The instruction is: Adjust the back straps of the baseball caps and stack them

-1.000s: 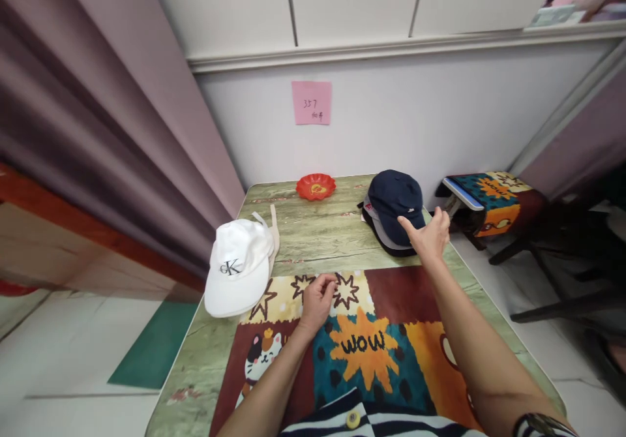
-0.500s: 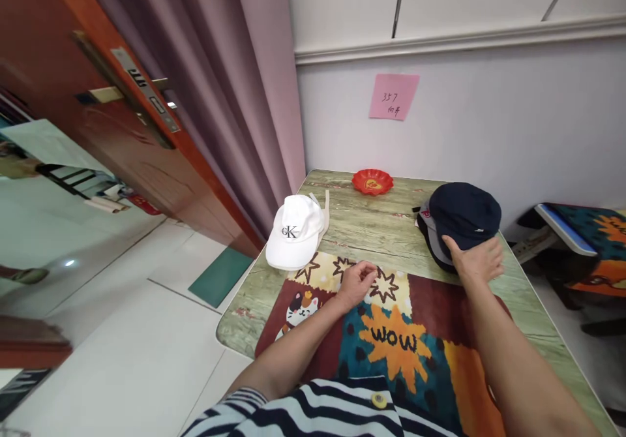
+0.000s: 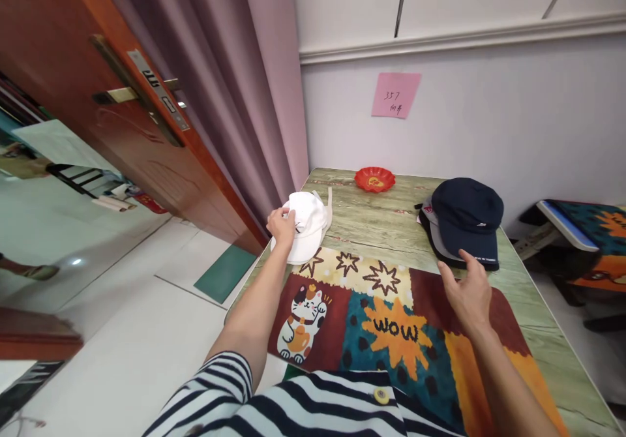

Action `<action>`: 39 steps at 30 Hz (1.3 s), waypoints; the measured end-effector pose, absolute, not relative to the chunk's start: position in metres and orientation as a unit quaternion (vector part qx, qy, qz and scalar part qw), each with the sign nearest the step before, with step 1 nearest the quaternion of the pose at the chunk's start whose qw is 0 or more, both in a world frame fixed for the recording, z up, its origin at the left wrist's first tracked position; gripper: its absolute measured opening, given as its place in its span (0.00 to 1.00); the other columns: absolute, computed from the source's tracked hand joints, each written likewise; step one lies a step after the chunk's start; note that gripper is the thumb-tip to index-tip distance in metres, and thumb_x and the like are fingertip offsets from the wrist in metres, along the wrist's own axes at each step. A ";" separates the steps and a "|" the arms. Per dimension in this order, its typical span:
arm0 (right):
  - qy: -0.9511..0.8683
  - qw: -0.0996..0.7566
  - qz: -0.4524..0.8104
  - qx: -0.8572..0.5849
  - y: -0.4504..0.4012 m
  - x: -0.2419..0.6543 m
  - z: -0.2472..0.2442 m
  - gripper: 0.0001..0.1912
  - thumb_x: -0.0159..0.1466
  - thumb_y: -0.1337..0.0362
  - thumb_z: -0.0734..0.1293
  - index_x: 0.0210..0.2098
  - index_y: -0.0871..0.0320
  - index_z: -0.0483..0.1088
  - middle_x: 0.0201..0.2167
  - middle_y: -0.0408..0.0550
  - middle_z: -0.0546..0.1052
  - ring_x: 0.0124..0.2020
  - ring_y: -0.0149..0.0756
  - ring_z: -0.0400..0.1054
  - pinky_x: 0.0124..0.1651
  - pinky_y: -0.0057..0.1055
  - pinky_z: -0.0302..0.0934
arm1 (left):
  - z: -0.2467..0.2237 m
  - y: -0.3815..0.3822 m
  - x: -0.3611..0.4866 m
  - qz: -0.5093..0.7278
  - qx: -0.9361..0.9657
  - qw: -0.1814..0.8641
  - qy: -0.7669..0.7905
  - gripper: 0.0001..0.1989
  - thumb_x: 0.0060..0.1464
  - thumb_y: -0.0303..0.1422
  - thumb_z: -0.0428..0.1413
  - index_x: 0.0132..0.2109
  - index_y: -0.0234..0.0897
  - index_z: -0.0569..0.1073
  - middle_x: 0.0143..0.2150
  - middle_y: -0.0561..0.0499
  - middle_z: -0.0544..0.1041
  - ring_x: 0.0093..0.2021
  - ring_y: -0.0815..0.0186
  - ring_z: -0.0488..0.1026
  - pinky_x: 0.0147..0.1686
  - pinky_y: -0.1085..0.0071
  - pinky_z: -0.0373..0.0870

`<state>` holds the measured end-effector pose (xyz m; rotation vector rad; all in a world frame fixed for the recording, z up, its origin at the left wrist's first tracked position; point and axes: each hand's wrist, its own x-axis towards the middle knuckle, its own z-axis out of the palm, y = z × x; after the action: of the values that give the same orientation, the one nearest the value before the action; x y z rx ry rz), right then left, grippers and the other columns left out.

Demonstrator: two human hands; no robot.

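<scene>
At the left of the table rests a white cap (image 3: 309, 214), its brim toward me. My left hand (image 3: 282, 225) is at the cap's left side, thumb and curled fingers close together against it. On the right, a navy cap (image 3: 467, 205) sits on top of a grey cap (image 3: 431, 223), with something dark beneath. My right hand (image 3: 467, 290) is just below the navy brim, over the mat, with thumb and fingers apart and nothing held.
A patterned mat (image 3: 342, 326) covers the front of the wooden-look table (image 3: 362, 218). A red scalloped dish (image 3: 374, 179) stands at the back. To the left are a curtain and a door (image 3: 147, 163); another mat-covered table (image 3: 599, 228) is at the right.
My left hand has moved from above the mat over to the white cap. My right hand has come off the dark caps toward me, and the navy brim now points toward me.
</scene>
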<state>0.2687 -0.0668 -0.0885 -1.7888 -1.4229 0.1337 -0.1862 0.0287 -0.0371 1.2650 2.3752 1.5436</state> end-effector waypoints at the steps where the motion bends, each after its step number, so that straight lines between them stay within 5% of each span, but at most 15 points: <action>1: -0.558 0.415 0.073 -0.714 -0.071 0.266 -0.084 0.38 0.61 0.40 0.63 0.61 0.62 0.70 0.57 0.65 0.75 0.46 0.54 0.73 0.55 0.50 0.63 | -0.038 0.028 -0.186 0.506 0.409 0.020 0.759 0.03 0.51 0.32 0.61 0.31 0.39 0.74 0.37 0.47 0.77 0.42 0.56 0.73 0.50 0.60 0.67; 4: -0.531 0.424 0.141 -0.720 -0.080 0.260 -0.067 0.36 0.61 0.42 0.66 0.62 0.55 0.69 0.54 0.58 0.79 0.27 0.40 0.70 0.48 0.48 0.66 | -0.037 0.027 -0.183 0.538 0.417 0.017 0.733 0.03 0.52 0.31 0.59 0.31 0.38 0.74 0.36 0.48 0.77 0.40 0.60 0.73 0.48 0.64 0.68; 6: -0.522 0.439 0.186 -0.707 -0.085 0.257 -0.058 0.35 0.61 0.42 0.67 0.62 0.54 0.70 0.49 0.56 0.82 0.25 0.38 0.69 0.45 0.46 0.67 | -0.031 0.025 -0.181 0.560 0.425 0.014 0.711 0.03 0.53 0.32 0.59 0.32 0.38 0.75 0.36 0.49 0.77 0.39 0.62 0.73 0.47 0.66 0.69; 12: -0.503 0.514 0.363 -0.593 -0.083 0.232 -0.048 0.31 0.58 0.43 0.73 0.53 0.56 0.75 0.43 0.56 0.83 0.46 0.49 0.77 0.54 0.46 0.68 | 0.007 0.013 -0.165 0.640 0.460 -0.015 0.615 0.06 0.55 0.35 0.60 0.34 0.37 0.76 0.36 0.50 0.77 0.40 0.64 0.74 0.46 0.69 0.70; 19: -0.492 0.505 0.529 -0.472 -0.069 0.178 -0.028 0.27 0.55 0.45 0.77 0.45 0.56 0.79 0.42 0.54 0.84 0.48 0.46 0.78 0.58 0.44 0.67 | 0.044 -0.001 -0.134 0.710 0.472 0.004 0.522 0.08 0.56 0.37 0.63 0.35 0.36 0.77 0.37 0.50 0.77 0.41 0.65 0.75 0.44 0.69 0.72; 25: -0.356 0.481 0.732 -0.327 -0.056 0.136 -0.009 0.30 0.58 0.41 0.74 0.51 0.54 0.77 0.55 0.54 0.80 0.58 0.48 0.74 0.66 0.47 0.61 | 0.038 -0.029 -0.076 0.726 0.444 0.193 0.489 0.09 0.53 0.38 0.64 0.37 0.37 0.78 0.36 0.51 0.79 0.37 0.65 0.75 0.43 0.68 0.74; 30: -0.222 0.515 0.796 -0.228 -0.052 0.134 0.000 0.28 0.62 0.40 0.68 0.52 0.54 0.76 0.53 0.51 0.81 0.64 0.50 0.68 0.68 0.50 0.59 | 0.021 -0.063 -0.035 0.636 0.494 0.329 0.493 0.12 0.54 0.42 0.64 0.34 0.39 0.77 0.35 0.50 0.80 0.38 0.62 0.77 0.43 0.66 0.75; 34: -0.195 0.519 0.804 -0.215 -0.059 0.157 0.006 0.31 0.67 0.38 0.59 0.53 0.54 0.76 0.53 0.51 0.81 0.66 0.50 0.65 0.69 0.53 0.56 | 0.002 -0.063 -0.044 0.624 0.452 0.375 0.516 0.19 0.56 0.51 0.60 0.38 0.38 0.79 0.44 0.45 0.81 0.48 0.57 0.77 0.51 0.62 0.73; 39: -0.183 0.571 0.771 -0.216 -0.066 0.166 0.012 0.30 0.67 0.38 0.58 0.54 0.50 0.76 0.54 0.47 0.81 0.68 0.49 0.62 0.73 0.52 0.50 | -0.019 -0.056 -0.051 0.456 0.268 0.736 0.423 0.36 0.55 0.63 0.53 0.50 0.35 0.78 0.54 0.38 0.81 0.59 0.44 0.74 0.56 0.51 0.70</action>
<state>0.1658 -0.0662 0.0115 -0.5064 -0.4289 1.8093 -0.0508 -0.0557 -0.0185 0.5893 0.9301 1.0014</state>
